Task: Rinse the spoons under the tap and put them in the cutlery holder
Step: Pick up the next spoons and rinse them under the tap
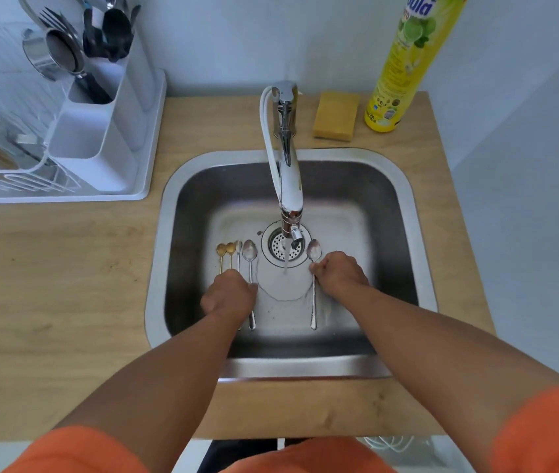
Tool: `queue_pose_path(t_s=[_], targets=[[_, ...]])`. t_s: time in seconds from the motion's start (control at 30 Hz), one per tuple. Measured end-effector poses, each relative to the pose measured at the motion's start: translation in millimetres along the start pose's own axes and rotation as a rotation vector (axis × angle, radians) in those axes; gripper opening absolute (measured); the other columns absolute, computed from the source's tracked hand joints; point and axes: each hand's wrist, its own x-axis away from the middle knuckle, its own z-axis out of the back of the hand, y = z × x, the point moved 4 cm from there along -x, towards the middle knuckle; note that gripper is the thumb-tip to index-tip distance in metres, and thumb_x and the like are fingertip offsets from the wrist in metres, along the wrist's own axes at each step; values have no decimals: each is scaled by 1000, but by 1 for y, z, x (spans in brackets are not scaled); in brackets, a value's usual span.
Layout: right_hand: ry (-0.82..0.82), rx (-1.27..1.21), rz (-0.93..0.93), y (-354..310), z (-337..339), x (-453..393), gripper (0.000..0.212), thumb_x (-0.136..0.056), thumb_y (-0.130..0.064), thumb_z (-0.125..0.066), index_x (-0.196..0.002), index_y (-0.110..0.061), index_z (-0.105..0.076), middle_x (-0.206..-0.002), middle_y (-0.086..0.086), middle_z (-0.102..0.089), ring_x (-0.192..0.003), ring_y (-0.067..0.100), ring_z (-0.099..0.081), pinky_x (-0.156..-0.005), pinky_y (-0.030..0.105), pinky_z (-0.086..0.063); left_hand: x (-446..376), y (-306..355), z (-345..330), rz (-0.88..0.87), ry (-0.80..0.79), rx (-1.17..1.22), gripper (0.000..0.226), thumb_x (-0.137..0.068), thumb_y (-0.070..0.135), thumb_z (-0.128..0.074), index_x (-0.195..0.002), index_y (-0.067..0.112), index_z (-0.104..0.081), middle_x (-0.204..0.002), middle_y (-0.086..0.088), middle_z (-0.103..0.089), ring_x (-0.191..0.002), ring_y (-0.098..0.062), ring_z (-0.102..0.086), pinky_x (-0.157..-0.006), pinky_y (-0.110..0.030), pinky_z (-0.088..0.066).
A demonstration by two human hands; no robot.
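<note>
My right hand [339, 273] curled, fingertips pinching the neck of a long silver spoon [313, 268] beside the drain | my left hand [230, 295] fisted over four spoons [237, 257] on the sink [407, 233] floor, grip unclear | tap [288, 186] running | cutlery holder [100, 131] far left | risk: wet handle slipping, I judged.

Five spoons lie in the sink [418, 268]: two small gold spoons [225, 250] at nine o'clock from the drain, then two silver spoons [249, 254] beside them, and one silver spoon [313, 250] at three o'clock. One tap [288, 165] runs. One sponge [335, 116] and one soap bottle [404, 63] stand at one o'clock (the holder's cutlery is too crowded to count).
</note>
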Motion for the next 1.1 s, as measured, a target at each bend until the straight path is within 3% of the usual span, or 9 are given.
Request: queue_pose_path(t_s=[0.27, 0.4, 0.6, 0.73, 0.83, 0.9, 0.97, 1.1], targets=[[123, 137, 79, -5, -1, 3, 30, -98, -50, -56, -101, -24, -70, -107, 5, -72, -97, 32, -67, -74, 34, -46, -3, -1, -9, 41, -32, 121, 33, -92, 49, -67, -94, 17, -75, -96, -6, -73, -85, -29, -68, -70, -32, -48], [223, 80, 108, -5, -6, 14, 34, -97, -58, -53, -92, -26, -62, -96, 0, -71, -84, 28, -63, -68, 33, -43, -7, 2, -10, 84, -82, 183, 26, -90, 42, -67, -87, 16, -65, -88, -3, -68, -78, -26, -65, -67, -31, -48], [197, -24, 82, -13, -8, 24, 28, -96, -56, -56, -93, -30, -67, -97, -4, -71, -82, 23, -58, -69, 32, -42, -10, 7, -6, 74, -151, 255, 25, -89, 40, -62, -80, 17, -59, -81, -4, -66, -70, -21, -63, -57, -28, -44], [77, -161, 145, -22, -11, 26, 18, -95, -47, -61, -87, -33, -69, -95, -8, -72, -90, 20, -67, -73, 32, -52, -12, 7, -2, 67, -205, 388, 28, -93, 36, -60, -80, 11, -60, -76, -5, -64, -65, -20, -60, -55, -28, -40], [-102, -346, 222, -35, -13, 26, 19, -94, -40, -69, -80, -28, -73, -87, -9, -72, -88, 16, -67, -77, 30, -54, -7, 12, -1, 31, -276, 515, 33, -95, 30, -60, -67, 14, -55, -57, -1, -46, -48, -16, -40, -50, -26, -30], [-222, -469, 190, -42, -12, 28, 20, -93, -40, -74, -79, -26, -74, -83, -8, -72, -73, 12, -62, -60, 26, -48, 0, 16, -2, -10, -341, 587, 33, -97, 31, -62, -68, 18, -55, -57, 0, -40, -46, -14, -31, -47, -24, -26], [-328, -538, 112, -45, -11, 29, 16, -91, -40, -78, -86, -25, -75, -86, -7, -73, -58, 8, -50, -46, 20, -35, 8, 20, -3, -50, -420, 651, 30, -99, 31, -64, -73, 17, -63, -58, 1, -46, -50, -14, -31, -44, -21, -25], [-438, -538, 55, -40, -6, 30, 16, -88, -35, -82, -96, -22, -78, -94, -2, -76, -64, 12, -46, -48, 21, -31, 21, 29, -6, -101, -506, 740, 26, -102, 33, -63, -90, 11, -73, -78, -9, -50, -60, -15, -36, -46, -22, -28]])
